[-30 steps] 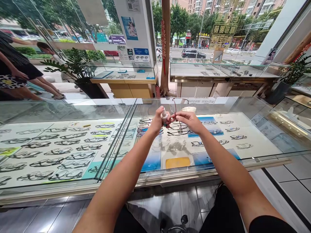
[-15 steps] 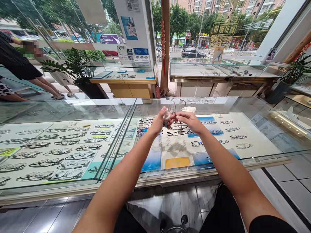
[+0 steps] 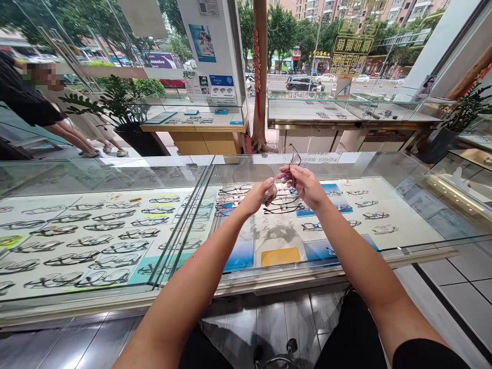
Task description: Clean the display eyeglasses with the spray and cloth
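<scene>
My left hand [image 3: 258, 197] is closed around a small spray bottle [image 3: 271, 193], most of which the fingers hide. To its right, my right hand [image 3: 307, 187] pinches a pair of thin dark-red framed glasses [image 3: 289, 166] by the frame. The glasses are held up over the glass counter, tilted, with one part rising above the fingers and a lens below. Both hands are above the counter and slightly apart. Under the glass top lie several pairs of glasses [image 3: 282, 209], directly below my hands.
The glass display counter [image 3: 330, 274] spans the view before me. Rows of glasses [image 3: 111, 215] fill its left section; a yellow card [image 3: 280, 256] lies in the right one. A wooden post [image 3: 259, 77] and a potted plant [image 3: 126, 110] stand beyond. People [image 3: 34, 102] are at the far left.
My right hand has lifted the glasses up and to the right, away from the bottle. The left hand has shifted slightly right and turned, so the bottle's white top no longer shows clearly.
</scene>
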Tool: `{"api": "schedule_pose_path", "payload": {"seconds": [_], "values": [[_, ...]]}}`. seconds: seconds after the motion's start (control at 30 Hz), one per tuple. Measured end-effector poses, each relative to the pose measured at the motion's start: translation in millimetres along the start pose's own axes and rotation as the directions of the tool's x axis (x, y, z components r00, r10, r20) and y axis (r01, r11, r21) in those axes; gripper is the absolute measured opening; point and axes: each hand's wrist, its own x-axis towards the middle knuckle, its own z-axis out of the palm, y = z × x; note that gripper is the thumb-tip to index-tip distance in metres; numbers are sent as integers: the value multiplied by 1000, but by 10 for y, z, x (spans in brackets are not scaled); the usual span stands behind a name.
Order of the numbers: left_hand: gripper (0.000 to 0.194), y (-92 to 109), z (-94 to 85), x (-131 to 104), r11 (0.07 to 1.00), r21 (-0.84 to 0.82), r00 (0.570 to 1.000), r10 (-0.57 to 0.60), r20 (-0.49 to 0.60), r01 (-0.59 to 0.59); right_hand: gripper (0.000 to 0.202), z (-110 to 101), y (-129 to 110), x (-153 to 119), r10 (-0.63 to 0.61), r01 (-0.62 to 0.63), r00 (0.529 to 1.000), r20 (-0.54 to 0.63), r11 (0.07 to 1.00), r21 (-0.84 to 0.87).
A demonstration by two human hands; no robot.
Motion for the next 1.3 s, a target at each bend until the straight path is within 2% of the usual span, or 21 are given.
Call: {"api": "schedule_pose_path", "payload": {"seconds": [0.4,0.6,0.77,1.03,1.13,1.2,1.3], "values": [[73,51,27,-19,1000,16,1000,7,-10,-7,51,-12,29,19,-43,46,999,25,993,-110],[67,37,31,-14,998,62,1000,22,-3,-22,46,-14,47,19,-58,61,997,43,995,-82],[69,17,9,-18,994,94,999,51,8,-51,49,-17,54,18,-52,56,998,38,993,-106],[78,98,62,-40,999,41,1000,23,-20,-22,49,-26,74,41,-77,81,996,38,988,-132],[80,69,50,-22,999,28,998,17,-53,-16,49,-32,68,39,-62,67,997,36,989,-131],[77,31,22,-1,998,51,992,50,-113,-44,50,-36,57,36,-49,51,999,23,990,-131],[57,-27,-36,33,985,146,971,125,-206,-95,49,-51,33,40,-42,41,999,-11,992,-118]]}}
